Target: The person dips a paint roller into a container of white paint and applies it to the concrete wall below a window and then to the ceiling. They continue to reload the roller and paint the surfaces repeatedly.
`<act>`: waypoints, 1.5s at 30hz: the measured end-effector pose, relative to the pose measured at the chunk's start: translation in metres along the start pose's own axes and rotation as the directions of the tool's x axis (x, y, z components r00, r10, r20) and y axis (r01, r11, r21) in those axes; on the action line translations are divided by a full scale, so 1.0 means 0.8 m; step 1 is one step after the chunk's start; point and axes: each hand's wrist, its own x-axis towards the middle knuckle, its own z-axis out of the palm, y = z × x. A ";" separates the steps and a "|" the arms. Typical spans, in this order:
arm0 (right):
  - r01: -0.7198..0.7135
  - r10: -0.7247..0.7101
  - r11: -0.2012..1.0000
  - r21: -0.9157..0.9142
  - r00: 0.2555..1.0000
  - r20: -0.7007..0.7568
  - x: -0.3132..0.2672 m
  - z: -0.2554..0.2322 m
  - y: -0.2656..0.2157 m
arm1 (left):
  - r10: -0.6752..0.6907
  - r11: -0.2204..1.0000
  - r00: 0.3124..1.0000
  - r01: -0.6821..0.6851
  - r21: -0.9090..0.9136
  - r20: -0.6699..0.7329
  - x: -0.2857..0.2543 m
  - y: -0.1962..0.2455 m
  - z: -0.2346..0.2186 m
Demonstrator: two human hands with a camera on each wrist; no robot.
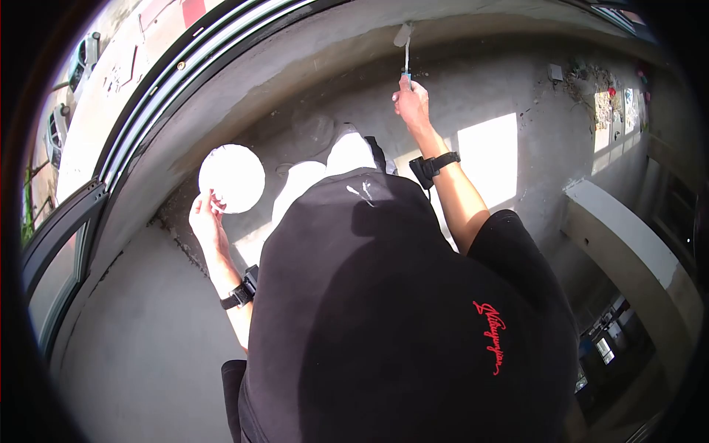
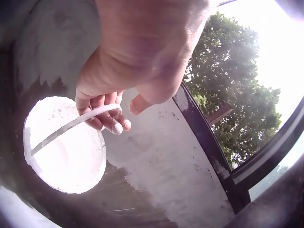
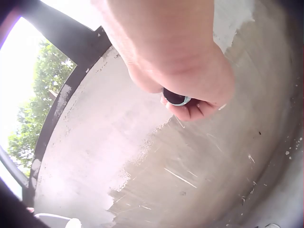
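My left hand (image 1: 209, 221) holds a white bucket (image 1: 233, 177) by its handle (image 2: 71, 127), fingers hooked under the strap in the left wrist view. Pale smears mark the bucket's inside and my fingertips. In my right hand (image 1: 412, 105) is a small paint roller, gripped by its handle (image 3: 175, 98), whose dark butt end shows in the right wrist view. Out in front of that hand, a thin rod leads to the roller head (image 1: 402, 34), which is at the low wall (image 1: 473, 28) in the head view.
A dark-framed window (image 1: 140, 111) runs along the left, with trees (image 2: 232, 80) outside. Lighter coating covers part of the wall (image 3: 99, 128) under it. Debris (image 1: 591, 85) lies on the floor to the right, near a pale beam-like ledge (image 1: 628, 221).
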 end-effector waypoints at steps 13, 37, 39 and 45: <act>-0.043 0.049 0.986 0.162 0.998 -0.028 0.039 -0.023 -0.008 | 0.010 1.000 1.000 -0.010 0.005 0.021 0.000 0.008 0.006; -0.542 0.172 0.510 0.668 0.825 0.538 0.036 0.021 0.004 | 0.060 0.997 0.997 -0.062 0.041 0.053 0.009 -0.007 0.010; -0.571 0.203 0.496 0.654 0.809 0.552 0.024 0.019 0.005 | 0.063 0.997 0.997 -0.065 0.043 0.052 0.013 -0.012 0.010; -0.776 0.237 0.535 0.335 0.518 0.822 -0.033 0.033 0.006 | 0.098 0.993 0.995 -0.097 0.066 -0.012 0.008 -0.012 0.024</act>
